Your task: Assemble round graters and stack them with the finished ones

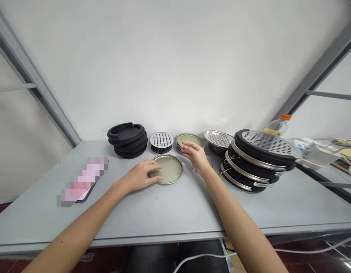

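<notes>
A shallow round greenish metal lid point(170, 169) lies on the grey table in front of me. My left hand point(142, 175) is at its left edge, fingers apart, with the fingertips over the rim; whether they touch it I cannot tell. My right hand point(194, 154) is raised, fingers apart and holding nothing, right beside a stack of similar greenish lids point(189, 140) and partly in front of it. Left of that stack stand small perforated grater discs point(161, 140). Wider perforated metal discs point(219, 139) are stacked to its right.
Black rings point(127, 138) are stacked at the back left. Black-and-silver assemblies with a grater top point(266, 144) form a tall pile at right. A blurred-out phone point(85, 182) lies left; an orange-capped bottle point(277, 126) stands behind the pile. Thin wire clips lie near my right hand.
</notes>
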A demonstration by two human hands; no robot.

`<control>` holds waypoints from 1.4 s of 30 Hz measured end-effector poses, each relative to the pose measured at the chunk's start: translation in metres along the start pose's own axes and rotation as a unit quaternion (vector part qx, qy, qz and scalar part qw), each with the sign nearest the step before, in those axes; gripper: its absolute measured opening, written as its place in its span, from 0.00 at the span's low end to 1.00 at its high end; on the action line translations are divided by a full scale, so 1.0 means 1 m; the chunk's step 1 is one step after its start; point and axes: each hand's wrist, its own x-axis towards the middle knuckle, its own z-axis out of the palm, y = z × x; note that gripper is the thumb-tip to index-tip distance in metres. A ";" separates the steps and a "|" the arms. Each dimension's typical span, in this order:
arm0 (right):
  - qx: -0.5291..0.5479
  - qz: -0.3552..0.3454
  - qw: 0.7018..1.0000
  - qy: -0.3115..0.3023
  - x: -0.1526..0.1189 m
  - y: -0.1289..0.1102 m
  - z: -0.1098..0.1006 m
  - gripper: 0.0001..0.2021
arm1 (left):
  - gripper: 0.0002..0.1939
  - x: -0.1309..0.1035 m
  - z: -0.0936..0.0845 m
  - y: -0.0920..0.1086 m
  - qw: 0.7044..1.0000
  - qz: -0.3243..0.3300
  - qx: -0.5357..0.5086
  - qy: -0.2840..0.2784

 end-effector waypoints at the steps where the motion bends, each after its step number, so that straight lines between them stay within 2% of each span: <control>1: -0.024 -0.010 1.000 -0.004 0.000 0.002 0.000 0.14 | 0.17 0.000 0.001 -0.001 1.000 -0.010 0.016 0.006; 5: -0.084 -0.041 0.995 -0.035 0.000 0.008 0.001 0.17 | 0.23 -0.002 0.003 -0.006 0.995 -0.061 0.079 -0.020; 8: -0.111 -0.063 0.991 -0.042 0.001 0.011 0.001 0.17 | 0.24 -0.004 0.004 -0.010 0.993 -0.072 0.082 -0.054; 14: -0.175 -0.079 0.980 -0.047 0.004 0.017 0.000 0.17 | 0.22 -0.004 0.001 -0.010 0.994 -0.065 0.064 -0.062; 18: -0.205 -0.092 0.972 -0.069 0.003 0.019 0.001 0.15 | 0.21 -0.004 -0.004 -0.005 0.995 -0.038 0.046 -0.078; 24: -0.179 -0.042 0.981 -0.067 0.000 0.019 0.005 0.12 | 0.19 -0.003 -0.007 0.002 0.996 -0.006 0.037 -0.076; 27: -0.185 -0.044 0.979 -0.077 0.000 0.020 0.004 0.11 | 0.18 -0.002 -0.007 0.002 0.997 -0.001 0.042 -0.072; 32: -0.244 -0.089 0.963 -0.072 0.001 0.021 0.004 0.12 | 0.16 -0.002 -0.005 0.001 0.996 -0.005 0.053 -0.069; 35: -0.255 -0.123 0.954 -0.095 -0.003 0.021 0.007 0.15 | 0.15 -0.002 -0.003 0.001 0.996 -0.003 0.059 -0.066; 37: -0.227 -0.105 0.959 -0.131 -0.007 0.021 0.011 0.20 | 0.15 -0.002 -0.002 0.001 0.996 0.002 0.061 -0.063; 42: -0.056 0.027 0.982 -0.180 -0.014 0.025 0.030 0.36 | 0.14 -0.001 0.000 0.002 0.996 0.009 0.067 -0.060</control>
